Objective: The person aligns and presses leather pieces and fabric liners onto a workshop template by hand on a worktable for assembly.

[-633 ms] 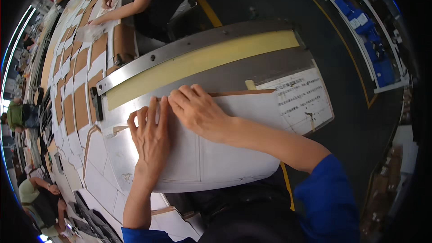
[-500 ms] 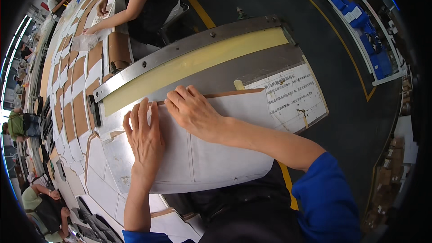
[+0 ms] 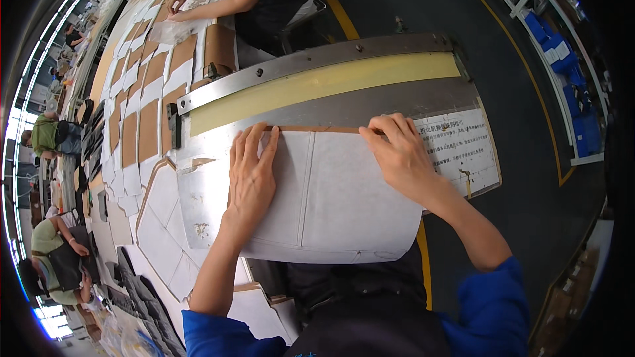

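Note:
A white sheet-like panel [image 3: 357, 192] with a narrow brown strip along its far edge lies on the metal plate of a bench machine [image 3: 377, 96]. A seam runs down its middle, and its near side hangs past the plate. My left hand [image 3: 253, 175] rests on the panel's left part, fingers stretched out and their tips at the brown edge. At the far right corner my right hand [image 3: 400, 155] is closed, thumb and fingers pinching the panel's edge. Beyond both hands run a yellow strip [image 3: 317, 82] and a metal bar [image 3: 304, 61] with bolts.
Rows of brown and white pieces [image 3: 149, 92] cover a long table on the left. A co-worker's arm [image 3: 228, 6] reaches over its far end. A printed sheet [image 3: 460, 149] lies on the machine's right end. Blue bins [image 3: 562, 53] stand on a rack at the far right.
My right hand has moved right along the brown edge to the panel's corner, away from my left hand. The panel's far edge now lies straighter along the plate. The view has shifted.

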